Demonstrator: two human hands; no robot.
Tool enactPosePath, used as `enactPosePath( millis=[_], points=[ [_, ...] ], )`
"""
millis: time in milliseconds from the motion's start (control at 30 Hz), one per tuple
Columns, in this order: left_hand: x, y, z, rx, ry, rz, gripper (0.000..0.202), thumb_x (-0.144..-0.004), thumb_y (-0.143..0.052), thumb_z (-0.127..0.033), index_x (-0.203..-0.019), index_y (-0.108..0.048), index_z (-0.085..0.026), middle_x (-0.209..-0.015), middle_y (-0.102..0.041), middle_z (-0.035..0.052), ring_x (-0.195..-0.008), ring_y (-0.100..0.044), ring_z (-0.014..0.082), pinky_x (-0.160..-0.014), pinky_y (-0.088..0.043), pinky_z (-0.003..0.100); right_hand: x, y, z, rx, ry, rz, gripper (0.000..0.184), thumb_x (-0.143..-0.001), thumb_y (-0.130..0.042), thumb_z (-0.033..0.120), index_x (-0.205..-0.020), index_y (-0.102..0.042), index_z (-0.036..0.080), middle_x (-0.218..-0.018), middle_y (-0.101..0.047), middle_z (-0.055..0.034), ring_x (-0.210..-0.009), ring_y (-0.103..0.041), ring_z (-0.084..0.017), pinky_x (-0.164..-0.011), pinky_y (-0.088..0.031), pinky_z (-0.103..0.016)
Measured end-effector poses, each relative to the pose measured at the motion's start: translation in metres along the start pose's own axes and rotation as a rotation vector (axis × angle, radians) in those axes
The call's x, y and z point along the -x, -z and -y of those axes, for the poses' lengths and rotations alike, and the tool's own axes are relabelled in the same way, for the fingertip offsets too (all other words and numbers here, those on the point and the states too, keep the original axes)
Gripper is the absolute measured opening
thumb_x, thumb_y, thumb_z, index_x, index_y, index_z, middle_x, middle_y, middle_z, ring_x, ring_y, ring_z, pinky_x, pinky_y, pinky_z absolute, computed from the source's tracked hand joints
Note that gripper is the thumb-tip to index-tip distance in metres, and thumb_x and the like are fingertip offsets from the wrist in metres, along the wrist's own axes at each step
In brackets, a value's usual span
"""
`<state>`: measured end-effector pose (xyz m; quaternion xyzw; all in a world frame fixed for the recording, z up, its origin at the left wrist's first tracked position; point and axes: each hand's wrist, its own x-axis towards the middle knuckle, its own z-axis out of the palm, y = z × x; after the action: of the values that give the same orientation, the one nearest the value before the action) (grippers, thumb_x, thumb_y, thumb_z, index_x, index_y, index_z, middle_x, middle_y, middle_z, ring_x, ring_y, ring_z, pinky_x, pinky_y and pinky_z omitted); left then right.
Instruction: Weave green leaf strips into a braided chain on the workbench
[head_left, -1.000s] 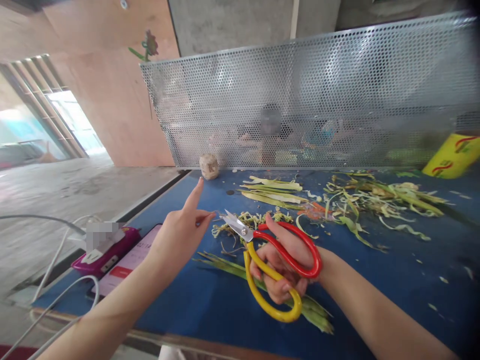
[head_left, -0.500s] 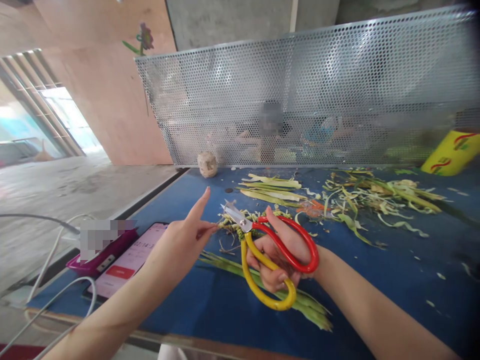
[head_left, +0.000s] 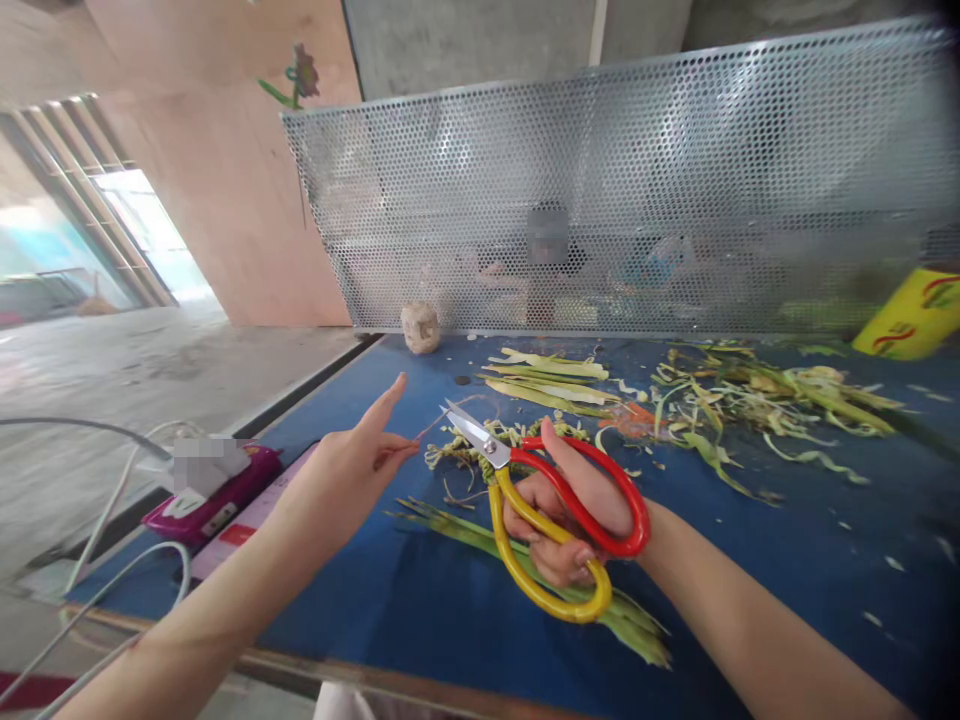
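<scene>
My right hand (head_left: 574,515) grips a pair of scissors (head_left: 551,510) with one red and one yellow handle loop. The short steel blades point up-left, nearly closed. My left hand (head_left: 352,475) hovers just left of the blades, thumb and a finger pinched on a thin straw-coloured strand (head_left: 442,418) that runs toward the blade tips, with the index finger stretched out. A small tangle of green-yellow plant scraps (head_left: 480,450) lies on the blue table (head_left: 750,560) under the blades. A bundle of long green leaves (head_left: 525,570) lies below my right hand.
Leaf strips (head_left: 551,380) and trimmings (head_left: 757,405) litter the far table. A perforated metal screen (head_left: 637,190) walls the back, a person behind it. A small woven ball (head_left: 420,327) sits at its foot. A phone (head_left: 240,520), magenta device (head_left: 214,495) and cables (head_left: 105,590) lie at left. Yellow container (head_left: 911,315) at right.
My left hand drew slightly left and away from the scissors, pulling the thin strand out. The scissors stayed in place with the blades closing a little.
</scene>
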<state>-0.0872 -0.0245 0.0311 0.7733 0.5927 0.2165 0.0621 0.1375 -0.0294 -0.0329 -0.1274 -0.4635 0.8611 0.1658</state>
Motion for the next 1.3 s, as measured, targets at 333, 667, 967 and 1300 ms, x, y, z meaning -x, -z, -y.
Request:
enactPosePath(
  millis=[333, 667, 967, 1300],
  points=[
    [-0.001, 0.004, 0.004, -0.015, -0.011, -0.023, 0.062, -0.080, -0.045, -0.034, -0.137, -0.022, -0.026, -0.083, -0.072, -0.0030, -0.085, -0.067, 0.0185, -0.076, -0.048, 0.027, 0.000, -0.002, 0.001, 0.035, 0.017, 0.010, 0.081, -0.063, 0.007, 0.082, -0.056, -0.042, 0.017, -0.026, -0.033, 0.0055, -0.019, -0.028, -0.007, -0.025, -0.025, -0.019],
    [-0.002, 0.005, 0.000, 0.007, -0.019, -0.049, 0.059, -0.081, -0.043, -0.030, -0.136, -0.024, -0.027, -0.083, -0.072, -0.0027, -0.082, -0.067, 0.0184, -0.078, -0.049, 0.029, -0.002, -0.007, 0.003, 0.062, 0.018, -0.119, 0.085, -0.059, 0.013, 0.082, -0.048, -0.041, 0.017, -0.022, -0.033, 0.0027, -0.017, -0.027, -0.006, -0.027, -0.027, -0.020],
    [-0.002, 0.001, 0.000, 0.002, -0.021, 0.006, 0.064, -0.080, -0.041, -0.029, -0.139, -0.016, -0.024, -0.082, -0.073, -0.0032, -0.080, -0.067, 0.0183, -0.072, -0.049, 0.025, 0.001, -0.008, 0.006, 0.062, 0.092, -0.210, 0.083, -0.065, 0.012, 0.078, -0.046, -0.041, 0.017, -0.022, -0.030, 0.0040, -0.017, -0.025, -0.006, -0.027, -0.025, -0.019],
    [0.000, -0.031, 0.006, -0.046, -0.258, 0.152, 0.066, -0.082, -0.041, -0.019, -0.139, -0.009, -0.024, -0.111, -0.064, 0.0029, -0.106, -0.056, 0.0194, -0.094, -0.038, 0.039, 0.004, -0.001, 0.009, 0.095, 0.148, -0.235, 0.083, -0.059, 0.005, 0.085, -0.048, -0.042, 0.017, -0.022, -0.030, 0.0041, -0.018, -0.026, -0.007, -0.027, -0.025, -0.020]
  ],
)
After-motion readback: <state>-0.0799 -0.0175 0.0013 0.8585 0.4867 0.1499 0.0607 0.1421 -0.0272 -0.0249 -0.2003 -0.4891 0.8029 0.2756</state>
